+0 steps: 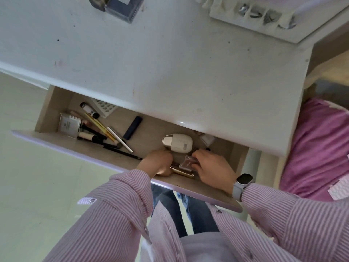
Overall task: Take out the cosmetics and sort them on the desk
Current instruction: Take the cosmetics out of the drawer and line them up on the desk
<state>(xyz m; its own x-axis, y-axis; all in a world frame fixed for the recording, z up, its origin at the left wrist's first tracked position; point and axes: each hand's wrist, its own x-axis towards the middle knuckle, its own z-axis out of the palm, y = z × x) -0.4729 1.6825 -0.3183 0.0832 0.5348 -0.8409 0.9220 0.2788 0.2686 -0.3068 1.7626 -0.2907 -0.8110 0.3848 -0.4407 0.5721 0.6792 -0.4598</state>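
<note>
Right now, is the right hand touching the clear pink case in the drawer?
Touching: the head view shows the right hand's fingers curled over the clear pink case.

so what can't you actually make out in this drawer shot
Head view only:
- Back of the open beige drawer: hidden under the white desk top.
- Left hand: fingers curl out of sight, grip unclear.
- Gold tube: partly covered by both hands.
- Clear pink case: label too small; right hand covers one end.
- Dark box: cut by the top edge.

Cosmetics (105, 129) scattered in open drawer (56, 103)
</note>
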